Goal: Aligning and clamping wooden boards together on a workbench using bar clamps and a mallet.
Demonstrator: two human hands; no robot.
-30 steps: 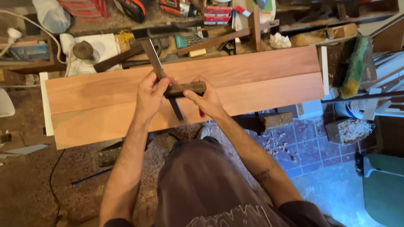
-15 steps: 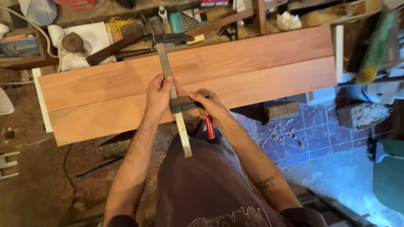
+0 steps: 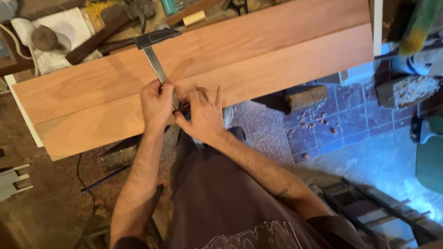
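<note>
Two long reddish wooden boards (image 3: 258, 55) lie edge to edge across a workbench, running from lower left to upper right. A metal bar clamp (image 3: 154, 57) spans them, its dark fixed jaw hooked over the far edge. My left hand (image 3: 157, 103) grips the clamp's steel bar at the near edge of the boards. My right hand (image 3: 203, 115) is closed on the clamp's sliding jaw just beside it, fingers partly raised. The jaw itself is mostly hidden under both hands.
Tools, wood offcuts and a white cloth (image 3: 60, 37) crowd the bench behind the boards. A wooden block (image 3: 304, 94) and shavings lie on the blue tiled floor (image 3: 355, 115) to the right. A cable (image 3: 83, 180) runs over the floor at left.
The view has tilted and moved closer. Both hands slid along the clamp bar toward the near board edge; the bar's free end and the red handle below the boards are no longer visible.
</note>
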